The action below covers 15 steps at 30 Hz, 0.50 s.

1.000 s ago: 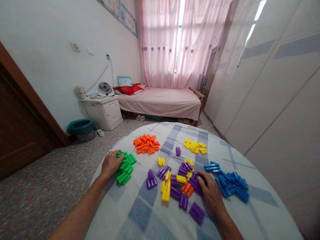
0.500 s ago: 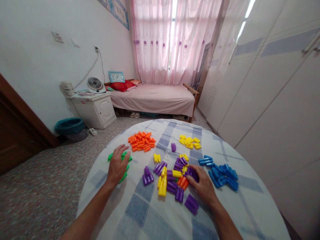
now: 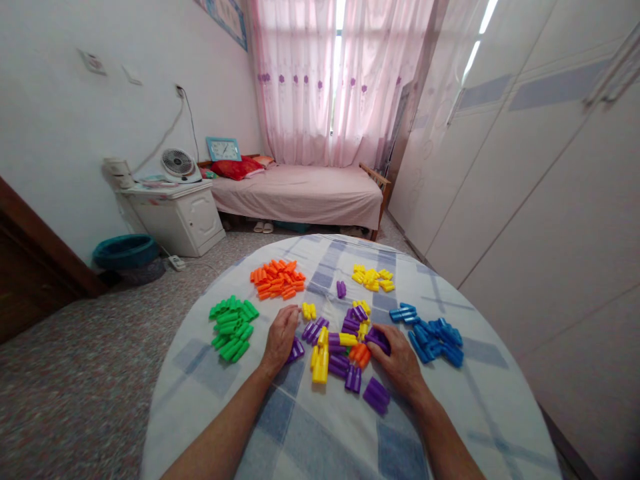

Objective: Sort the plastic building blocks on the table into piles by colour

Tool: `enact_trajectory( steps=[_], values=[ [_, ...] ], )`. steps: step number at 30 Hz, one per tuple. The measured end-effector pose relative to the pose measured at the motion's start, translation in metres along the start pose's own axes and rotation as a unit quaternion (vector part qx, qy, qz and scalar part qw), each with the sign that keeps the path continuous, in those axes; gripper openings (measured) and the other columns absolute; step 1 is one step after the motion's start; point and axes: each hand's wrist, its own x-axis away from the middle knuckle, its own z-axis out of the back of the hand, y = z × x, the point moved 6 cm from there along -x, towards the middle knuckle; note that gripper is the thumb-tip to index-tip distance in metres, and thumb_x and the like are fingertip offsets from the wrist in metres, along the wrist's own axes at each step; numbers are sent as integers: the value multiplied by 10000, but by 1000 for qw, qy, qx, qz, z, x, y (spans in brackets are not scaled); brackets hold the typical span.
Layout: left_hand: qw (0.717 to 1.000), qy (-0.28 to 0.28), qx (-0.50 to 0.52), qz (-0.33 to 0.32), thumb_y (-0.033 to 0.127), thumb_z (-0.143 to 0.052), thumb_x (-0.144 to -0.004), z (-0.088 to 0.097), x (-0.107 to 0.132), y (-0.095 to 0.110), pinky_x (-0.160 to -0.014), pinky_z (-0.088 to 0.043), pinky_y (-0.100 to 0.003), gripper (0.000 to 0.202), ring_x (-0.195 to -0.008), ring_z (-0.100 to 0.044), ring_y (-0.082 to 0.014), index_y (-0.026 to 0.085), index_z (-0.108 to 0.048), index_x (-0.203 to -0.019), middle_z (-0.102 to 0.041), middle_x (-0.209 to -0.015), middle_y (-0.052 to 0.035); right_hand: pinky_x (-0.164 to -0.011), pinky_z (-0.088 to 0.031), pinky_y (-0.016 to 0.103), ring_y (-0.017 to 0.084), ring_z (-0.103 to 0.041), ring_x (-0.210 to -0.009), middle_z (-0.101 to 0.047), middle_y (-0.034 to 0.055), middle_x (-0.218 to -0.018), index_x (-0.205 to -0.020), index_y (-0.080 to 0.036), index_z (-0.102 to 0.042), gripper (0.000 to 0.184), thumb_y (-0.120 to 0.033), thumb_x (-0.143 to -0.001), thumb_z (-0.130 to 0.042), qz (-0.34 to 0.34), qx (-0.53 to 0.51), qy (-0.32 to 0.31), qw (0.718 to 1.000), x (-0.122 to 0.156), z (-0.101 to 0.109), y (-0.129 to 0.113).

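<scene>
My right hand point(image 3: 399, 361) is closed on a dark purple plastic block point(image 3: 379, 339) at the right side of a mixed cluster. Orange blocks point(image 3: 359, 355), a yellow block point(image 3: 320, 363) and several purple blocks point(image 3: 353, 379) lie close by in that cluster. Left of it, my left hand point(image 3: 281, 339) is seen from its back, fingers close together and bent; whatever they hold, if anything, is hidden. Just beside that hand, a purple block point(image 3: 296, 351) is partly covered. Another purple block point(image 3: 376, 396) lies apart, nearer to me.
Around the cluster on the round cloth-covered table point(image 3: 210, 407) lie a green pile point(image 3: 233, 328), an orange pile point(image 3: 278, 279), a yellow pile point(image 3: 373, 277) and a blue pile point(image 3: 436, 340). Beyond stand a bed point(image 3: 300, 193), a white cabinet point(image 3: 183, 217) and a wardrobe point(image 3: 540, 187).
My left hand has moved right from over the green pile to beside the purple block, uncovering the green blocks. My right hand stays at the cluster. The view has shifted slightly.
</scene>
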Motion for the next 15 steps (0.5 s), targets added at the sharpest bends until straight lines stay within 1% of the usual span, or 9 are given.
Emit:
enact_trajectory(
  steps=[5,10,13,15],
  values=[
    [998,-42,37,6,453,-316,-926,-4,3,-2,-923,-471,-317,407,-991,-617,-170,184,-611,-1007,-648,-1044,-61,-938,-409,372,212,-553,-1027,-627,75,-1069,-1075,-196,-638,339,-335,-799,-502,8,-7,-29,1000,2,5,-6],
    [998,-47,33,-6,441,-285,-934,-6,2,-4,-921,-473,-326,413,-970,-622,-169,196,-617,-965,-649,-997,-52,-941,-405,372,217,-545,-1041,-613,78,-1108,-1114,-197,-620,382,-358,-779,-531,9,11,-61,998,4,7,-11],
    [998,-50,34,-14,418,-274,-940,-5,2,-1,-922,-471,-328,405,-964,-616,-166,197,-613,-958,-639,-989,-50,-936,-410,372,216,-559,-1015,-629,76,-1082,-1026,-198,-641,322,-376,-793,-509,-6,14,-66,998,6,12,-7],
    [998,-48,31,-16,411,-271,-942,-4,2,1,-919,-471,-326,401,-959,-610,-164,193,-607,-955,-630,-986,-53,-939,-412,369,217,-570,-1011,-646,74,-1054,-953,-208,-658,304,-398,-825,-459,-14,2,-69,997,10,18,-1]
  ],
)
